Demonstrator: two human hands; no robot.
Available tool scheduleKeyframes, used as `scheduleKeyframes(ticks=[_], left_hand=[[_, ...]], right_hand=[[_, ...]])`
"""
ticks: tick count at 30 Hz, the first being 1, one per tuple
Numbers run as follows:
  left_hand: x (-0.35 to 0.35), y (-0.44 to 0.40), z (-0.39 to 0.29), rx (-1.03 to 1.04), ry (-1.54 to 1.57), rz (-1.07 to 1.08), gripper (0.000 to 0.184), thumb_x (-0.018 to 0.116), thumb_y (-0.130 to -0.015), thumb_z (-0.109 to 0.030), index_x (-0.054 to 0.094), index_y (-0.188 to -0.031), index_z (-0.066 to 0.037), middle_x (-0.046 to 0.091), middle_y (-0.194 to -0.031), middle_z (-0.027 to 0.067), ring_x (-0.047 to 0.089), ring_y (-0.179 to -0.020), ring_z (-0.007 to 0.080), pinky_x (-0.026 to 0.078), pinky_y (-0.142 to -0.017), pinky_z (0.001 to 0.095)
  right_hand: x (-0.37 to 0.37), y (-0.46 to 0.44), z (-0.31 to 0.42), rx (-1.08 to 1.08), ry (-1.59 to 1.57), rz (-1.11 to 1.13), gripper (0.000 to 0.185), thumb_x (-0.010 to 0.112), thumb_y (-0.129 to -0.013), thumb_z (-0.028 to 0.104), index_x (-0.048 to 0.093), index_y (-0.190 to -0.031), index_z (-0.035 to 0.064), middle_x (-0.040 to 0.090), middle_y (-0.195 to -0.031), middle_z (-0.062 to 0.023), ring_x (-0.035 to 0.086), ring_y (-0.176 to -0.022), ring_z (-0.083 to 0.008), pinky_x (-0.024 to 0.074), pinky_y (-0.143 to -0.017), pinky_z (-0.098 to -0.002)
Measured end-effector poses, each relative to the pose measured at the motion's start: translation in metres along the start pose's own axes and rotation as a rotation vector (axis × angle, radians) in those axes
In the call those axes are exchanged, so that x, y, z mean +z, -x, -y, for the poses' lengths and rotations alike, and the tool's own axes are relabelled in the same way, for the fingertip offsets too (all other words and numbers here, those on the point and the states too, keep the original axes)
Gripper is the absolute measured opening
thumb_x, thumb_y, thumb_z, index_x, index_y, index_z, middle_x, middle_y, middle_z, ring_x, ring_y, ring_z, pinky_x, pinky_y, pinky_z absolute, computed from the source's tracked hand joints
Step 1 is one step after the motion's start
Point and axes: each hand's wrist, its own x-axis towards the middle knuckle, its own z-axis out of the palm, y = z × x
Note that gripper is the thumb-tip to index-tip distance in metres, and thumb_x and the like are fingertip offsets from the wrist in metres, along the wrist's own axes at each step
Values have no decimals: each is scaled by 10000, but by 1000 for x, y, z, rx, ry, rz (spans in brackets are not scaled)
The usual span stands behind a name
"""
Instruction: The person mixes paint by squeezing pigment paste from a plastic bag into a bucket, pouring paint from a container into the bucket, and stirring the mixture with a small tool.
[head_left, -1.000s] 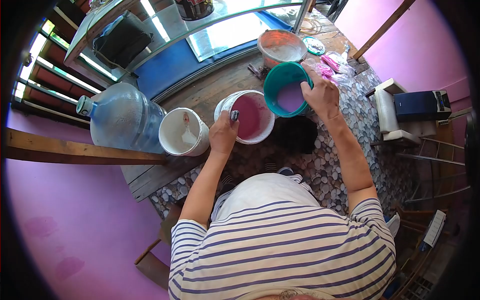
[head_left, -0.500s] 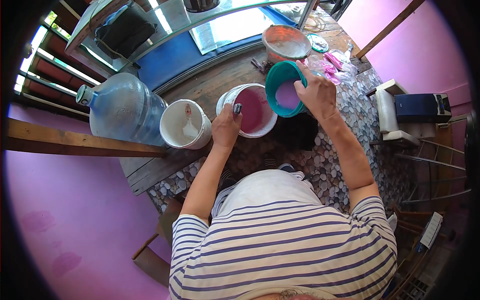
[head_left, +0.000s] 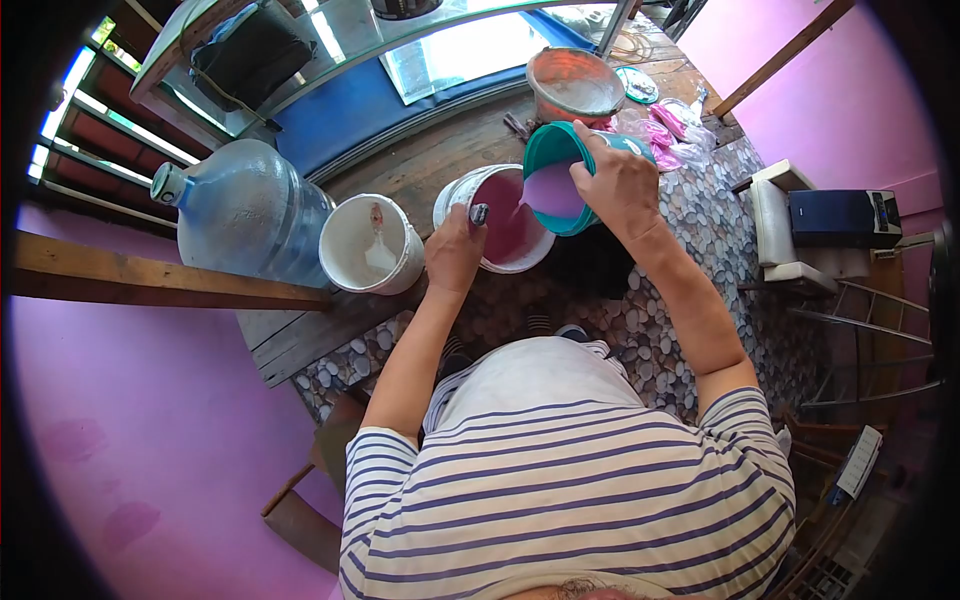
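Note:
My right hand (head_left: 620, 185) grips a teal bucket (head_left: 548, 146) by its rim and holds it tilted to the left. Lilac-pink paint (head_left: 553, 193) has run to its lowered lip, and a thin stream seems to fall into the white bucket (head_left: 446, 208) below. Darker pink paint (head_left: 503, 235) lies inside that white bucket. At its left rim, my left hand (head_left: 455, 250) is closed around a short handle with a grey, paint-marked end (head_left: 479, 214); the rest of this tool is hidden.
Left of my left hand stands another white bucket (head_left: 409, 262), stained inside, beside a large blue water bottle (head_left: 250, 215). An orange tub (head_left: 545, 95) and plastic bags (head_left: 690, 125) are behind the teal bucket. A wooden post (head_left: 150, 277) juts in from the left.
My right hand has tipped the teal bucket further and brought it slightly left, so its paint has reached the lip. My left hand has barely moved.

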Motion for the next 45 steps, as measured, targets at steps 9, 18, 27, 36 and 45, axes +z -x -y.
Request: scheduleKeyframes(ticks=[9, 18, 27, 36, 45], left_hand=[[-2, -1, -4, -20, -36, 37, 320, 754, -818, -208, 525, -985, -59, 683, -819, 168, 685, -763, 365, 545, -658, 471], [-2, -1, -4, -20, -40, 33, 330, 761, -811, -203, 525, -990, -59, 684, -821, 168, 682, -754, 374, 545, -647, 475], [1, 0, -3, -13, -35, 24, 329, 758, -812, -205, 525, -994, -59, 681, -816, 169, 678, -747, 379, 543, -645, 479], [0, 1, 1, -3, -14, -4, 332, 759, -806, -190, 516, -989, -57, 675, -810, 171, 673, -747, 386, 538, -645, 483], [-1, 4, -2, 11, 33, -48, 217, 671, -915, -240, 548, -958, -66, 658, -777, 187, 656, -709, 412, 520, -611, 496]], right_hand=[[-1, -1, 0, -1, 16, 15, 541, 660, -848, 330, 617, -1365, 177, 745, -909, -137, 728, -775, -316, 581, -740, -425], [-2, 1, -3, -1, 13, 26, 544, 662, -856, 327, 607, -1375, 172, 747, -919, -123, 730, -782, -308, 583, -741, -421], [6, -1, -16, 16, -7, 23, 541, 646, -854, 338, 614, -1368, 174, 744, -889, -146, 728, -790, -322, 578, -758, -439], [10, -21, -69, 340, -338, 132, 559, 571, -862, 377, 596, -1392, 201, 704, -1128, -242, 677, -1070, -386, 509, -982, -445], [128, -22, -138, 533, -475, 42, 564, 531, -864, 340, 540, -1345, 44, 675, -1127, -303, 650, -1101, -432, 485, -982, -477]])
